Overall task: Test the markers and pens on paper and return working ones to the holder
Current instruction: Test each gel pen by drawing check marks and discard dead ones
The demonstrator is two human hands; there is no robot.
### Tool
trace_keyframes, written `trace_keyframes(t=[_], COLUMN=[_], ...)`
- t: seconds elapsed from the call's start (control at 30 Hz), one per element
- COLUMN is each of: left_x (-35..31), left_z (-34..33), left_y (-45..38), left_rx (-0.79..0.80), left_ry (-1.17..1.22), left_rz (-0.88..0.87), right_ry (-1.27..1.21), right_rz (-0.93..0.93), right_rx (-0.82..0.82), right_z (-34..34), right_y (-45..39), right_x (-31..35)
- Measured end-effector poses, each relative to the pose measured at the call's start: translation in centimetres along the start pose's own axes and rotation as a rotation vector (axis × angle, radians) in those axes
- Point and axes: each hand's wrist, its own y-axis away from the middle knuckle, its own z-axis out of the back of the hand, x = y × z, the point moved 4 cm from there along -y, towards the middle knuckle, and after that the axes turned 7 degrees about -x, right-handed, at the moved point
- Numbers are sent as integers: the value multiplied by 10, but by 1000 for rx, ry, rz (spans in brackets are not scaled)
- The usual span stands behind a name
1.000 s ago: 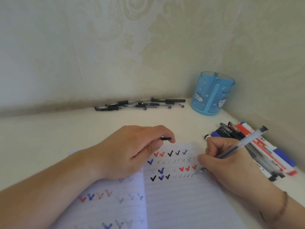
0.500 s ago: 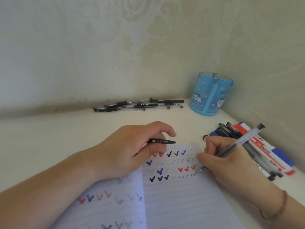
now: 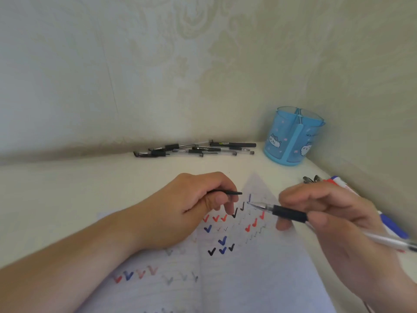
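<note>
The right hand [image 3: 334, 220] has lifted its pen [image 3: 291, 213], tip now pointing left.

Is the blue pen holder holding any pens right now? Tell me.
No. The blue pen holder shows no pens above its rim, and through its clear walls none are visible; a group of pens lies on the table beside it.

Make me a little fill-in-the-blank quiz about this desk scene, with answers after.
1. The right hand holds a clear pen with a ____ rubber sleeve.
2. The left hand pinches a thin black ____.
3. The blue plastic holder with cartoon cats contains ____ pens.
4. The lined paper bears rows of ____ marks.

Answers: black; cap; no; tick
</note>
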Motion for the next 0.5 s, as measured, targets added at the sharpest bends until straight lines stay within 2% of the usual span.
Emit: trace_keyframes(t=[0.27, 0.5], left_x=[-1, -12], left_z=[-2, -6], left_y=[0, 2], left_rx=[24, 102], left_ry=[72, 142], left_rz=[-3, -32], right_ry=[87, 104], right_rz=[-101, -149], right_rx=[-63, -5], right_z=[-4, -12], right_y=[3, 6], right_x=[-4, -4])
